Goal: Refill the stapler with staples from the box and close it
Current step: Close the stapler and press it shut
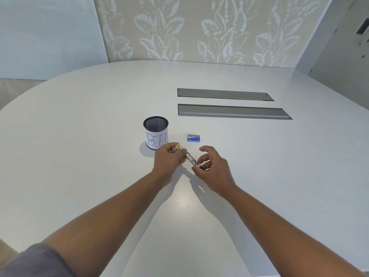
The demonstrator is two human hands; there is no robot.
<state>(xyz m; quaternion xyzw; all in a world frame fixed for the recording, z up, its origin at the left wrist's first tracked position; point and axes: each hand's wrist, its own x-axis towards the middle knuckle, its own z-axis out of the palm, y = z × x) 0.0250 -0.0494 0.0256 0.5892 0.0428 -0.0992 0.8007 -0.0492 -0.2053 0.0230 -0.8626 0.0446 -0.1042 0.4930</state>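
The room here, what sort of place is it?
Probably an office meeting room: a large rounded white table with two long cable hatches set into it, a mesh pen cup, and leaf-patterned wall panelling behind.

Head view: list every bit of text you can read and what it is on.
"BI", then a partly hidden letter: handwritten on the paper label of the mesh cup.
Staple box: printed text, too small to read.
Stapler: no text can be made out.
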